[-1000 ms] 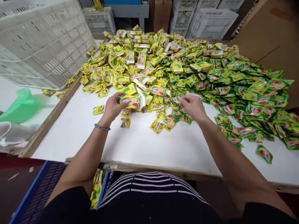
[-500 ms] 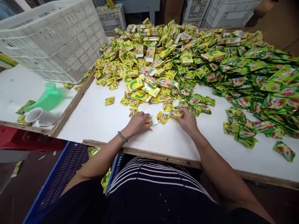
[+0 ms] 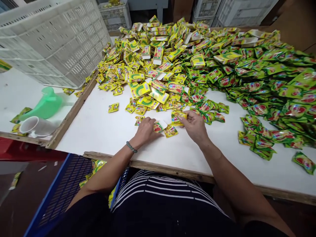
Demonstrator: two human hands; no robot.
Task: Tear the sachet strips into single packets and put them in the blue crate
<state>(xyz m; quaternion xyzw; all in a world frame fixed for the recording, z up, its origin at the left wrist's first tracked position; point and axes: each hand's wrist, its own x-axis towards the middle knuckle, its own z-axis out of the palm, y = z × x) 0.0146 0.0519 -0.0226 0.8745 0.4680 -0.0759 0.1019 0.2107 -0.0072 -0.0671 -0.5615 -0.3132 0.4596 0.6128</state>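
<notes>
My left hand [image 3: 146,129] is closed around a small carton [image 3: 158,126] lying low over the white table, its white end flap pointing right. In my right hand [image 3: 196,128], thumb and fingers pinch a yellow sachet [image 3: 177,118]; whether more than one is in the pinch I cannot tell. Between the hands, close to the carton's flap, lies a loose yellow sachet [image 3: 171,131]. Another yellow sachet [image 3: 139,120] rests just beyond my left hand, partly covered by it.
Ahead are heaps of yellow cartons and sachets [image 3: 148,89] and, to the right, green sachets [image 3: 251,85]. A white crate [image 3: 56,46] stands left, near a green scoop [image 3: 44,103] and white cup [image 3: 37,126] behind a wooden strip [image 3: 74,113]. A blue basket [image 3: 61,187] sits below.
My right hand has moved slightly left with its yellow sachet, over where another sachet lay. The loose sachet between the hands sits a little nearer me. My left hand keeps the carton.
</notes>
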